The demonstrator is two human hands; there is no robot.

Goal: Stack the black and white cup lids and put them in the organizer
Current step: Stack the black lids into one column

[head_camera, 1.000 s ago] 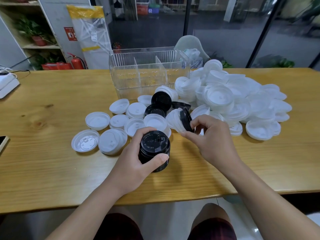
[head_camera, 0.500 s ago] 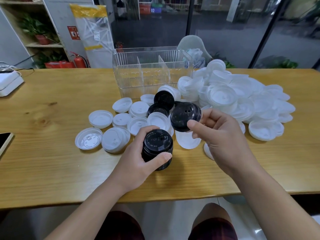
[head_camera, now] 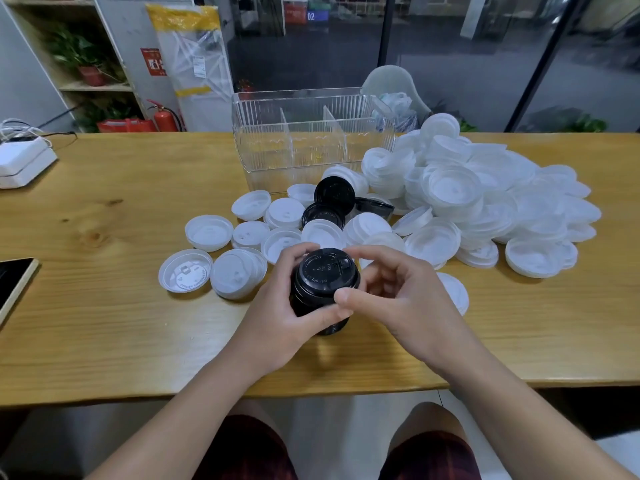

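— So, what are the fingers doing at the centre of the frame?

— Both hands wrap a stack of black lids (head_camera: pixel 323 289). The left hand (head_camera: pixel 277 317) curls round its left side, thumb across the lower front; the right hand (head_camera: pixel 398 299) pinches the top lid's rim between thumb and curved fingers.

— What does the stack look like?

— Glossy black plastic, round, ribbed edges nested one over another; the top face carries raised lettering and a small sip tab. It sits just above the near part of the wooden table (head_camera: pixel 104 323).

— And around it?

— Loose white lids (head_camera: pixel 239 277), thin matte plastic discs with raised rims, lie scattered just above and to the left, some upside down. Three more black lids (head_camera: pixel 334 195) sit among them, one tilted on edge.

— The right side?

— A big heap of white lids (head_camera: pixel 485 199), stacked and slumped, spreading to the right.

— The organizer?

— A clear ribbed plastic organizer (head_camera: pixel 311 140), rectangular with two dividers, stands at the upper centre, behind the lids.

— Anything at the left edge?

— A white box (head_camera: pixel 24 161) with cables, and below it a dark phone (head_camera: pixel 14 282).
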